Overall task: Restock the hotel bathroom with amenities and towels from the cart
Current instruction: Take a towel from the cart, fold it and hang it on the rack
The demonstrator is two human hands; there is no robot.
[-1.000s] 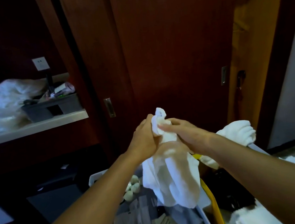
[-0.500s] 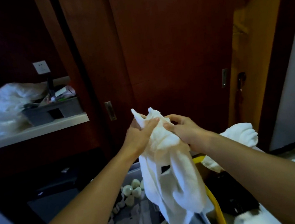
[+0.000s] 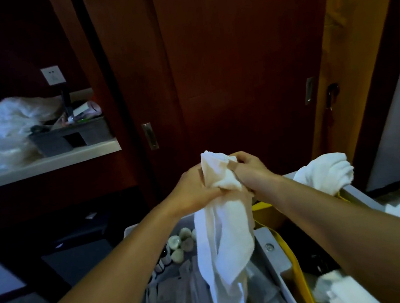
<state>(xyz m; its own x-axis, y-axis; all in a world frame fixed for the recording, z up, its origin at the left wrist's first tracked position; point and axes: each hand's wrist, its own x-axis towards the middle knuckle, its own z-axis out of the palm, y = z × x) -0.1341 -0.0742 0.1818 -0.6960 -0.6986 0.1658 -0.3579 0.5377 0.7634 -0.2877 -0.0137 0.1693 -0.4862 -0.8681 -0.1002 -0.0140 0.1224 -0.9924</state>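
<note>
Dark wood; hands point(image 3: 225, 183) bunch terry towel point(image 3: 224, 244).

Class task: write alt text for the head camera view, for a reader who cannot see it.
Two bare hands, left hand and right hand, grip the bunched top of a white cloth towel hanging over a grey plastic cart tray of small round-capped bottles. Behind stands a dark red-brown wooden door.

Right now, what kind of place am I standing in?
Probably a hotel room entry beside a housekeeping cart: small amenity bottles in its tray, white towels piled on it, and dark wooden sliding doors ahead.
</note>
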